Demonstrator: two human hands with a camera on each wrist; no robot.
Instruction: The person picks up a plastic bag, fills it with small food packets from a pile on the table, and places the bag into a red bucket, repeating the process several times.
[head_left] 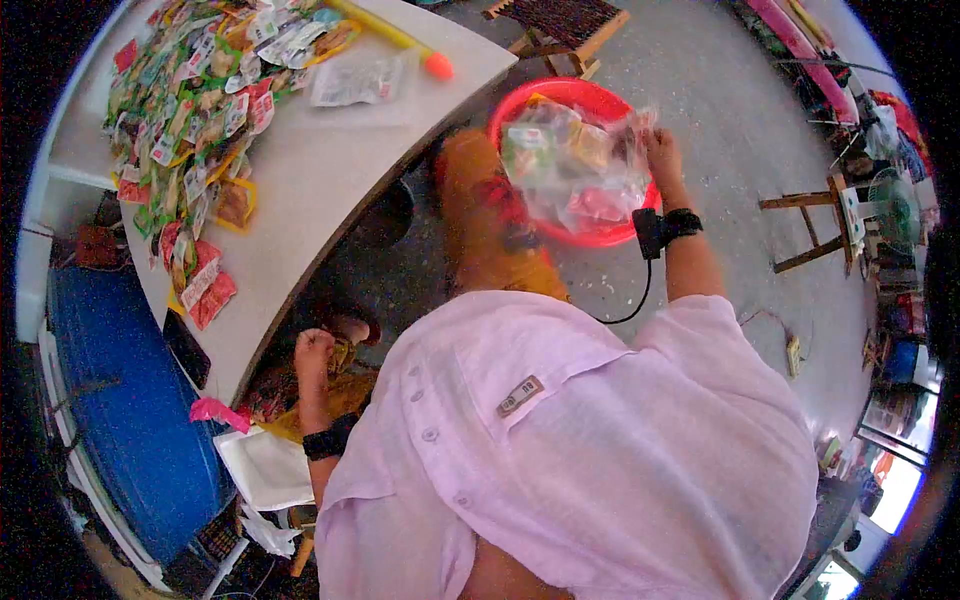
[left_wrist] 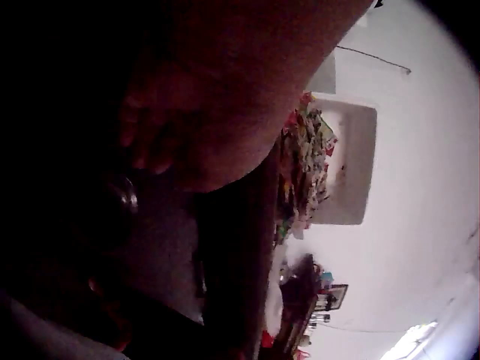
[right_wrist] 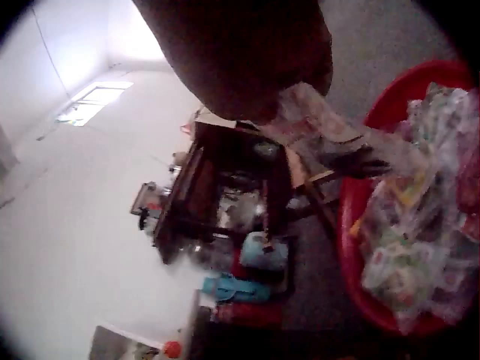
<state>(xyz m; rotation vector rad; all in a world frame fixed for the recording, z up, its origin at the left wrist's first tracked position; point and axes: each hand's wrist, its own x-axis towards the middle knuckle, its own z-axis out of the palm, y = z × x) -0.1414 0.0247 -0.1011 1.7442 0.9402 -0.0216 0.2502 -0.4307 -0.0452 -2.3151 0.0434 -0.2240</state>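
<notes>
My right hand point(head_left: 664, 155) grips the gathered edge of a clear plastic bag point(head_left: 575, 165) at the right rim of a red basin point(head_left: 505, 108). Colourful small packets show through the plastic. In the right wrist view, the bag's twisted end point(right_wrist: 322, 124) stretches from the dark hand point(right_wrist: 255, 67) down to the basin point(right_wrist: 349, 262). My left hand point(head_left: 315, 350) hangs beside the table's near edge, fingers loosely curled, with nothing seen in it. The left wrist view shows that hand point(left_wrist: 202, 127) very dark.
A white table point(head_left: 300, 170) on the left bears a heap of small food packets point(head_left: 190, 120), a clear packet point(head_left: 355, 82), a yellow stick with an orange tip point(head_left: 437, 66) and a dark phone point(head_left: 186, 348). A wooden stool point(head_left: 815, 225) stands at right.
</notes>
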